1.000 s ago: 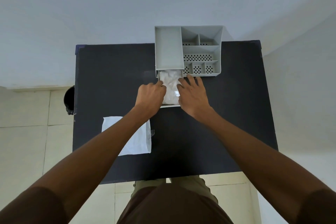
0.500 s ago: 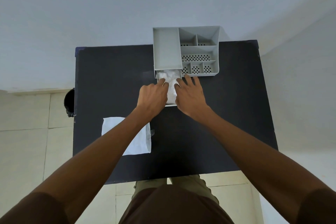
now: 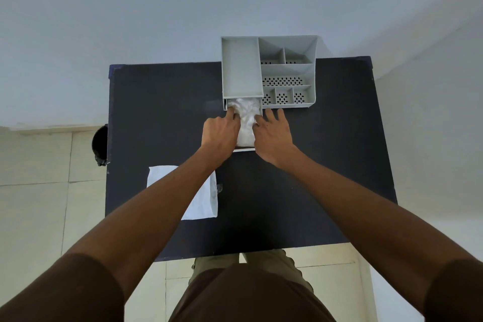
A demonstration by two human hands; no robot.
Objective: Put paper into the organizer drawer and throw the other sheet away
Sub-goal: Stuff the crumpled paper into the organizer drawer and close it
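Note:
A grey desk organizer stands at the far edge of the black table. Its small drawer is pulled out toward me and holds crumpled white paper. My left hand and my right hand lie on either side of the drawer, their fingertips pressing on the paper. A flat white sheet lies on the table's near left part, partly hidden under my left forearm.
A black bin stands on the tiled floor just off the table's left edge. The organizer's right side has several perforated compartments. White walls close in behind and to the right of the table.
Both hands have shifted slightly forward over the drawer, fingers pushing further onto the crumpled paper. The flat sheet has not moved.

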